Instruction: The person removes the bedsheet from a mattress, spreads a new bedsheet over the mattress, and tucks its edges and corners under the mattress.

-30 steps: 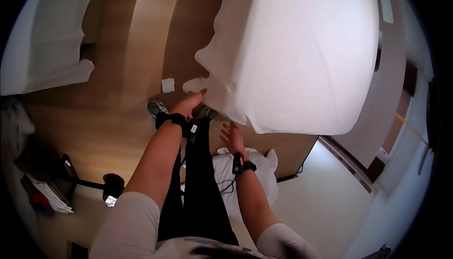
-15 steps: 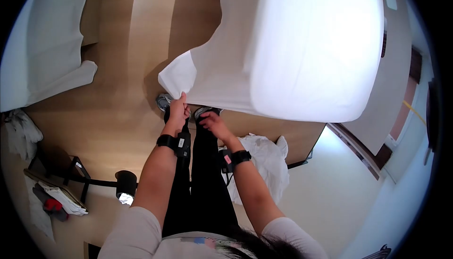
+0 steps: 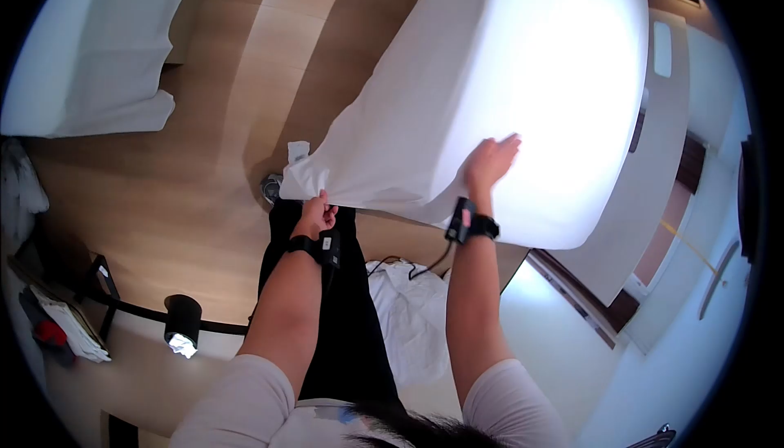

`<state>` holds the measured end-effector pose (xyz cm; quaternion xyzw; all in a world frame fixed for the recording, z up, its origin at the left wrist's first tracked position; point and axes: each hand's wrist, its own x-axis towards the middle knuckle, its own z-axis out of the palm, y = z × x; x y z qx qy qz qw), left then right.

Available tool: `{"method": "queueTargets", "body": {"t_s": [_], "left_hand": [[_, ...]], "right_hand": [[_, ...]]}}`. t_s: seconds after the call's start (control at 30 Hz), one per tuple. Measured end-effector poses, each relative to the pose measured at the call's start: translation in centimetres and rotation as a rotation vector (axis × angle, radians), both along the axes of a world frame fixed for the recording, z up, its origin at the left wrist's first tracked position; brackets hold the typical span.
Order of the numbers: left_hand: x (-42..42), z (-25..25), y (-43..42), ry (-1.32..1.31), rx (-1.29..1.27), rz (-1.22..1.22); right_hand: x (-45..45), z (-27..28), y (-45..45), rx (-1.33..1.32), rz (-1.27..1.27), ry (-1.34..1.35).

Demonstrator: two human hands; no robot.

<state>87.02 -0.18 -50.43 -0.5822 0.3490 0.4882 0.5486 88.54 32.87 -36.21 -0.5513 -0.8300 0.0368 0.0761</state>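
Note:
A white sheet [image 3: 408, 129] covers the bed and hangs down over its near left side. My left hand [image 3: 319, 212] is closed on the sheet's lower corner, which is drawn out toward my legs in small folds. Over the near edge of the mattress, my right hand [image 3: 492, 162] lies on or just above the sheet, palm down, with its fingers extended and nothing in them. Both wrists wear black straps with small boxes.
Another bed with a white sheet [image 3: 114, 56] is at the upper left. White cloth [image 3: 408, 317] lies on the floor beside my legs. A black bin-like cylinder [image 3: 183, 317] stands at lower left, near a dark rack with folded items. A headboard [image 3: 661, 154] is at right.
My right hand has moved up and right from near my legs to the top of the bed. My left hand has taken hold of the sheet corner, and the hanging side is pulled straighter.

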Motion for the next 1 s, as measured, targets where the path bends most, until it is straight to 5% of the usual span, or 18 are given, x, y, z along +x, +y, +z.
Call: {"method": "queueTargets", "body": {"t_s": [0.07,0.2,0.3,0.47,0.57,0.63,0.77,0.83,0.87,0.93,1.0], "left_hand": [[-0.9,0.2,-0.8,-0.061,0.031,0.026],[-3.9,0.5,-4.4,0.173,-0.077,-0.616],[-6.3,1.3,-3.2,0.376,-0.157,-0.623],[-10.9,4.3,5.2,0.623,0.114,-0.507],[-12.1,4.3,14.3,1.317,0.267,-0.466],[-12.1,5.6,19.8,1.415,0.381,-0.496],[-6.3,-0.1,25.5,1.276,0.526,-0.640],[-4.4,-5.5,26.2,1.064,0.385,-1.678],[-5.7,-5.0,26.2,1.050,0.388,-1.673],[-10.5,-1.7,25.7,0.439,0.549,-1.428],[-13.4,-0.8,25.0,0.368,0.647,-1.300]], "right_hand": [[-2.4,1.5,-2.1,0.008,0.149,-0.009],[-2.8,2.6,-2.5,-0.054,0.374,0.049],[-2.8,2.6,-2.3,-0.044,0.346,0.061],[-2.6,2.9,-2.2,-0.019,0.348,0.046],[-3.1,3.2,-2.0,-0.046,0.346,0.057],[-2.9,2.8,-1.6,-0.072,0.345,0.052],[-2.4,2.4,-1.2,-0.105,0.348,0.013],[-2.7,1.9,-1.0,-0.138,0.339,-0.017],[-3.1,2.2,-0.8,-0.139,0.353,-0.014],[-2.4,2.7,0.1,-0.175,0.372,-0.008],[-3.2,2.5,1.6,-0.122,0.379,0.063]]}}
